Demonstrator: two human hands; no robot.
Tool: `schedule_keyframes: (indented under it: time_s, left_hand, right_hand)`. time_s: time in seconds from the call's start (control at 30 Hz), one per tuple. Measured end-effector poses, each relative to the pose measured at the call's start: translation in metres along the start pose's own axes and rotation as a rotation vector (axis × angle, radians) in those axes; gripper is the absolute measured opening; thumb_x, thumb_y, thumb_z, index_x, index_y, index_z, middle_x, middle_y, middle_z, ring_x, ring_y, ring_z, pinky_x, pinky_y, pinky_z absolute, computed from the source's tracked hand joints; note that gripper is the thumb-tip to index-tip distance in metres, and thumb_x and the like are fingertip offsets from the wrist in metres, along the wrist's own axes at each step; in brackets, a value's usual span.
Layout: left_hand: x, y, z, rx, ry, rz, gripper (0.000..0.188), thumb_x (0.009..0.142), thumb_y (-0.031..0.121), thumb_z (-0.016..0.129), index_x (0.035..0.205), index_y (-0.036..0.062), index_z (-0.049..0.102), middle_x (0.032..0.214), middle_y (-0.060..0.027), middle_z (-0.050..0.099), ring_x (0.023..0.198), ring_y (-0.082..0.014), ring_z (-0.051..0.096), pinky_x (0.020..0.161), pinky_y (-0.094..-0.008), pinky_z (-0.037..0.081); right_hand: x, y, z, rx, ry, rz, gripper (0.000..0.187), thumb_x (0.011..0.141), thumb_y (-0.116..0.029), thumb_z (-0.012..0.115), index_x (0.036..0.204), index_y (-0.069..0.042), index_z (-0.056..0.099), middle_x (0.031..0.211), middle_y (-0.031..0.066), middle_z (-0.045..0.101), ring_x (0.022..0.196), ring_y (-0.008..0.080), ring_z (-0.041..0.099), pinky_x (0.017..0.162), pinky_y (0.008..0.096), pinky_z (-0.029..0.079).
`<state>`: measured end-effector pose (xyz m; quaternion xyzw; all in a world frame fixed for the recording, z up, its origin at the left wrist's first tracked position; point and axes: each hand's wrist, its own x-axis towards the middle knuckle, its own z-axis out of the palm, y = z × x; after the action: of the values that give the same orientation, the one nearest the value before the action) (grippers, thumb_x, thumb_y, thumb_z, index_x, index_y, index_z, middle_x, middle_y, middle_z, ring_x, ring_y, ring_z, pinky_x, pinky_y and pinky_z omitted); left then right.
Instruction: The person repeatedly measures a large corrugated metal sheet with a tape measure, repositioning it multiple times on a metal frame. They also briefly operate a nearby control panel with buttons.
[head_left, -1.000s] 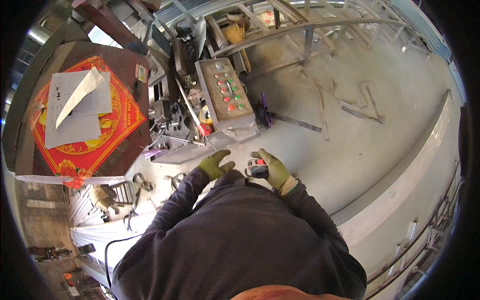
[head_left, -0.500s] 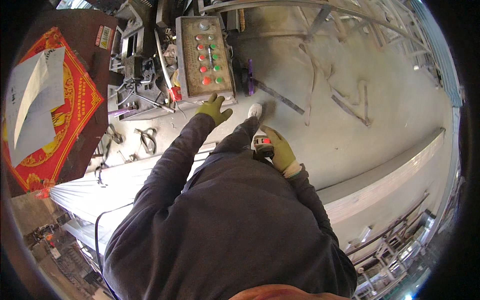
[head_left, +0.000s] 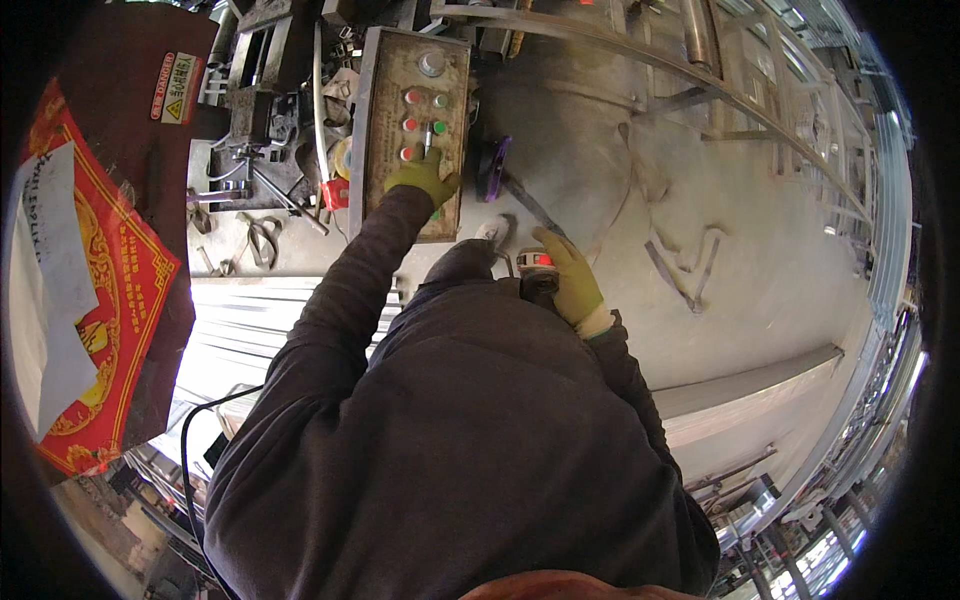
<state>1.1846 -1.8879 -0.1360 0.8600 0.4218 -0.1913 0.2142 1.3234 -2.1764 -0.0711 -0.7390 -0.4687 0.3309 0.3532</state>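
Note:
My left hand point(head_left: 424, 182), in a yellow-green glove, lies over the lower part of a worn metal control panel point(head_left: 385, 195). Its fingers are apart, with the tips beside a red push button point(head_left: 407, 153); whether they press anything I cannot tell. More red and green buttons and a grey knob point(head_left: 431, 64) show above the hand, while the lower buttons are mostly covered. At my right hip, my gloved right hand point(head_left: 575, 285) is closed around a dark, rounded tape measure point(head_left: 538, 268) with a red patch on top.
Left stands a dark cabinet point(head_left: 150, 250) with a red-and-gold poster point(head_left: 140, 310) and white papers. Machine parts point(head_left: 255, 120) sit beside the panel. Long metal stock point(head_left: 260, 320) lies left of me. Right are floor straps point(head_left: 670, 275), a long beam point(head_left: 750, 390) and a metal frame point(head_left: 740, 95).
My left hand has moved up from below the panel's lower edge onto its buttons. My body has moved nearer the panel. The right hand keeps hold of the tape measure.

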Motion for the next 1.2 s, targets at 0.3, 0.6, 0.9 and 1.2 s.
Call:
schedule_keyframes:
  time_s: [0.3, 0.6, 0.9, 1.2]
  left_hand:
    - [0.048, -0.005, -0.016, -0.016, 0.000, -0.098, 0.066, 0.090, 0.054, 0.059, 0.141, 0.0115, 0.052, 0.167, -0.0155, 0.025, 0.122, -0.0373, 0.063, 0.100, -0.0498, 0.052]
    - [0.052, 0.009, -0.018, 0.001, -0.128, -0.257, 0.061, 0.091, 0.053, 0.059, 0.136, 0.0126, 0.056, 0.168, -0.0158, 0.023, 0.118, -0.0355, 0.066, 0.096, -0.0480, 0.054]
    - [0.071, 0.053, 0.003, 0.028, -0.168, -0.297, 0.063, 0.092, 0.053, 0.057, 0.140, 0.0124, 0.055, 0.166, -0.0150, 0.026, 0.125, -0.0397, 0.060, 0.102, -0.0529, 0.049]
    - [0.103, 0.087, 0.030, -0.106, -0.085, -0.513, 0.064, 0.087, 0.050, 0.060, 0.142, 0.0164, 0.060, 0.166, -0.0186, 0.025, 0.128, -0.0436, 0.056, 0.107, -0.0495, 0.047]
  right_hand:
    - [0.086, -0.004, -0.038, 0.041, -0.158, -0.106, 0.041, 0.101, -0.004, 0.048, 0.141, 0.000, 0.055, 0.135, 0.0182, 0.060, 0.121, 0.0272, 0.062, 0.103, 0.0338, 0.049]
    - [0.151, 0.027, -0.082, 0.285, -0.343, -0.046, 0.062, 0.081, 0.014, 0.057, 0.141, -0.003, 0.054, 0.133, 0.0205, 0.060, 0.123, 0.0347, 0.060, 0.103, 0.0358, 0.047]
    - [0.215, 0.063, -0.140, 0.563, -0.573, 0.232, 0.048, 0.091, 0.007, 0.052, 0.138, -0.002, 0.056, 0.133, 0.0170, 0.060, 0.117, 0.0277, 0.063, 0.100, 0.0334, 0.049]
    - [0.253, 0.128, -0.166, 0.643, -0.609, 0.347, 0.037, 0.104, -0.022, 0.053, 0.133, 0.000, 0.060, 0.131, 0.0156, 0.063, 0.118, 0.0275, 0.062, 0.101, 0.0346, 0.048]
